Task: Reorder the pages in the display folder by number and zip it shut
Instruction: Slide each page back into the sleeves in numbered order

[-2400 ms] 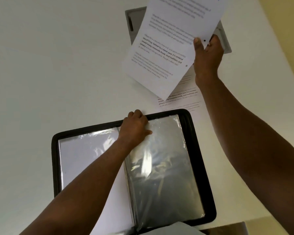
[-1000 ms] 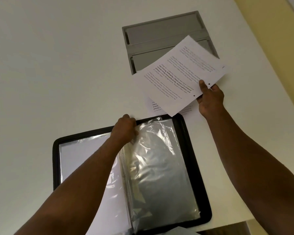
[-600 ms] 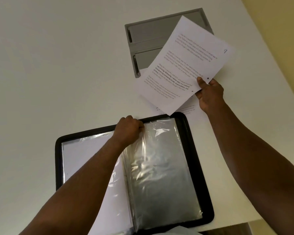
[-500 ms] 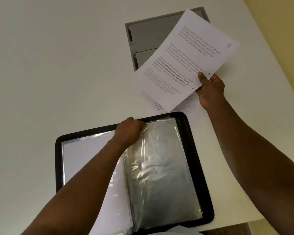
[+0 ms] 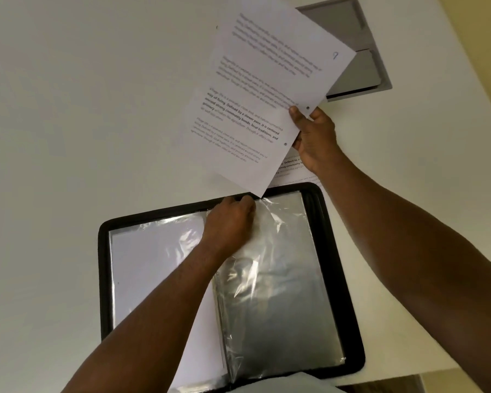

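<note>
Here the right hand [image 5: 313, 137] holds a printed page [image 5: 261, 95] above the display folder [image 5: 338, 265].

Bare forearms, no sleeves, bare hands [image 5: 230, 222]

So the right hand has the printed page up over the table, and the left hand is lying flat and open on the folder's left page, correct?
Not quite. In the head view the right hand does hold the printed page above the table, but the left hand is not flat and open on the left page: its fingers pinch the top edge of the clear sleeve on the right side of the folder.
</note>
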### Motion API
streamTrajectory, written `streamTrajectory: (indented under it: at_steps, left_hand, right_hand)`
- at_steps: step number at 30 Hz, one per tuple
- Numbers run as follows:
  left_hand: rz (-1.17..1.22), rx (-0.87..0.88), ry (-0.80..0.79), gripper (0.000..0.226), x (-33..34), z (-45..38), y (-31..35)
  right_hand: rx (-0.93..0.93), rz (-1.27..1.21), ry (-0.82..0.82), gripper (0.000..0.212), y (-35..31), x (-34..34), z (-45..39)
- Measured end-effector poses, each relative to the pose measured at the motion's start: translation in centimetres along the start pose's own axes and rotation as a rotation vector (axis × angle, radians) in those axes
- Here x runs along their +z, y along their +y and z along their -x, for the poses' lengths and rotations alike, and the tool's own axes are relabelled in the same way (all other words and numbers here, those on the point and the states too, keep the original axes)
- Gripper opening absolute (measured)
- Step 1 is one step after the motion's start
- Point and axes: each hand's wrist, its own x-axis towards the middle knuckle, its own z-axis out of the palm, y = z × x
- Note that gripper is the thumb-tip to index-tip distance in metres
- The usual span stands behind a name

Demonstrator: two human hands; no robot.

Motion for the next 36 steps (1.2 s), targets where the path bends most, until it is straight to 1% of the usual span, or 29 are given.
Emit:
streamTrajectory:
  at_steps: [5,9,13,17,19,21,25,28,32,36]
  left_hand:
    - [0.084,-0.001,-0.135,0.013,-0.6,-0.5,0.7]
    - [0.076,0.004,-0.119,0.014,-0.9,-0.6,0.4]
    - [0.156,-0.067,-0.072,0.012,-0.8,-0.5,-0.4]
    - [0.197,-0.104,-0.080,0.009,-0.9,-0.6,-1.2]
    - [0.214,-0.115,-0.079,0.008,-0.8,-0.7,-1.5]
    - [0.223,-0.125,-0.071,0.014,-0.9,-0.6,-1.9]
    - [0.215,-0.148,-0.120,0.026,-1.5,-0.4,-2.9]
    - [0.197,-0.160,-0.148,0.024,-1.8,-0.4,-3.8]
    - [0.227,-0.145,-0.165,0.023,-1.7,-0.5,-4.6]
    - [0.288,-0.141,-0.125,0.018,-1.3,-0.6,-4.8]
  right_hand:
    - [0.003,0.067,-0.034,0.018,0.5,-0.2,-0.5]
    - [0.026,0.129,-0.066,0.017,1.0,-0.9,-0.8]
    - [0.075,0.174,-0.126,0.018,1.3,-1.7,-1.0]
    - [0.136,0.228,-0.175,0.030,1.1,-2.6,-1.5]
    - [0.159,0.258,-0.198,0.030,0.8,-3.0,-1.9]
    - [0.184,0.302,-0.216,0.027,0.6,-3.4,-2.5]
    - [0.195,0.373,-0.220,0.031,0.2,-3.7,-3.8]
    - [0.209,0.415,-0.233,0.029,-0.1,-3.6,-4.5]
    - [0.236,0.469,-0.272,0.044,0.0,-3.1,-4.9]
    - [0.294,0.511,-0.366,0.041,0.3,-2.6,-4.7]
